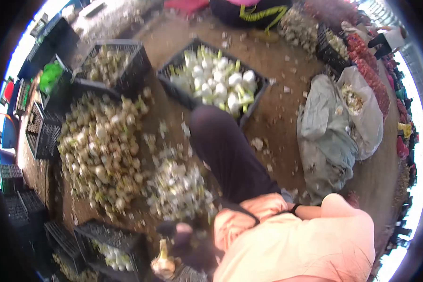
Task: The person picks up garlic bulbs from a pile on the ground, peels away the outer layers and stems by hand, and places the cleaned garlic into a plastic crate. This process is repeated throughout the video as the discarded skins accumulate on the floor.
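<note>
A blurred dark shape with a skin-coloured patch (183, 228) shows at lower centre; it may be part of my left hand, but its fingers cannot be made out. Just below it, a white bulb with a short stem (163, 261) lies against grey striped material (192, 274) at the bottom edge; what holds it is unclear. My right forearm (309, 212), with a dark band, runs behind the orange shirt (296, 244), and the right hand is hidden. A pile of pale peelings (178, 190) lies left of my dark-clothed leg (235, 160).
Beyond my knee stands a black crate (177, 91) of cleaned white bulbs. Untrimmed bulbs (101, 150) form a large heap on the left, near more crates (138, 63). Sacks (322, 136) lie to the right. Another person (249, 14) is at the top.
</note>
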Available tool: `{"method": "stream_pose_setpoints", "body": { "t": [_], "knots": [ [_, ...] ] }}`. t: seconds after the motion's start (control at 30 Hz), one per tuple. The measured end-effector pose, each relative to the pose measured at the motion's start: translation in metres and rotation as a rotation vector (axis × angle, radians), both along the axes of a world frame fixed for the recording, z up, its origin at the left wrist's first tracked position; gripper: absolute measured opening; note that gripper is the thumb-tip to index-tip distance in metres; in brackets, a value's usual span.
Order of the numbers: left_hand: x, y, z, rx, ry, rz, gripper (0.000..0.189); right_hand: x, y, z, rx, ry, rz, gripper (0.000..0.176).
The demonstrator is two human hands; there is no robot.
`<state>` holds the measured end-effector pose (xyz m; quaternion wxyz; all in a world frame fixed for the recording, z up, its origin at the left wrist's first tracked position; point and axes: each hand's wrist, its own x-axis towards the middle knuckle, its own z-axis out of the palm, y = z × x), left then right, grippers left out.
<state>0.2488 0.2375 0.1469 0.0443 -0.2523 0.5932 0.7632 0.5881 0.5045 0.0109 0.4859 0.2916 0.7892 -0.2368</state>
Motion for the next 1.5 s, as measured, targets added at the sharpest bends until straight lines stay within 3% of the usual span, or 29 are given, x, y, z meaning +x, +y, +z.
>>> {"method": "stream_pose_setpoints", "body": {
  "t": [0.17, 0.5, 0.73, 0.83, 0.93, 0.97, 1.0, 1.03, 1.07, 1.13, 1.17, 1.23, 1.33, 1.4, 1.47, 1.5],
  "knots": [
    [0.008, 0.0, 0.001, 0.191, -0.068, -0.012, 0.034, 0.029, 0.01, 0.036, -0.02, -0.078, 0.029, 0.024],
    [-0.001, -0.022, -0.002, 0.353, -0.173, 0.165, 0.036, -0.123, 0.028, 0.009, -0.021, 0.134, 0.212, 0.021],
    [0.006, -0.041, 0.022, 0.378, -0.172, 0.239, 0.039, -0.162, 0.023, 0.018, -0.025, 0.237, 0.409, 0.018],
    [0.028, -0.052, 0.079, 0.357, -0.156, 0.254, 0.04, -0.167, 0.159, 0.059, 0.05, 0.088, 0.663, 0.017],
    [0.041, -0.052, 0.112, 0.368, -0.098, 0.272, 0.041, -0.222, 0.399, 0.151, 0.206, -0.402, 0.996, 0.016],
    [0.037, -0.047, 0.116, 0.38, -0.082, 0.279, 0.042, -0.257, 0.428, 0.171, 0.237, -0.474, 1.039, 0.016],
    [0.027, -0.039, 0.119, 0.397, -0.073, 0.289, 0.042, -0.32, 0.377, 0.184, 0.198, -0.392, 1.089, 0.015],
    [0.01, -0.028, 0.115, 0.43, -0.071, 0.316, 0.043, -0.394, 0.323, 0.201, 0.339, -0.366, 0.985, 0.019],
    [-0.011, -0.017, 0.111, 0.461, -0.069, 0.341, 0.044, -0.441, 0.27, 0.209, 0.259, -0.118, 1.13, 0.021],
    [-0.033, -0.007, 0.089, 0.6, -0.047, 0.294, 0.04, -0.495, 0.159, 0.236, 0.107, -0.297, 1.307, 0.027],
    [-0.043, -0.001, 0.083, 0.656, -0.043, 0.256, 0.038, -0.501, 0.131, 0.247, 0.121, -0.263, 1.312, 0.027],
    [-0.06, -0.002, 0.057, 0.762, -0.074, 0.155, 0.036, -0.497, 0.089, 0.269, -0.17, -0.535, 1.275, 0.028],
    [-0.064, 0.008, 0.041, 0.778, -0.142, 0.263, 0.036, -0.499, 0.047, 0.299, -0.579, -0.978, 1.177, 0.03],
    [-0.063, 0.013, 0.036, 0.81, -0.101, 0.246, 0.037, -0.504, 0.028, 0.314, -1.042, -0.787, 0.952, 0.027],
    [-0.058, 0.018, 0.03, 0.821, -0.077, 0.222, 0.038, -0.511, -0.003, 0.316, -1.2, -0.266, 0.637, 0.029],
    [-0.056, 0.024, 0.027, 0.796, 0.008, 0.199, 0.039, -0.507, -0.018, 0.313, -1.145, -0.062, 0.436, 0.03]
  ]
}}
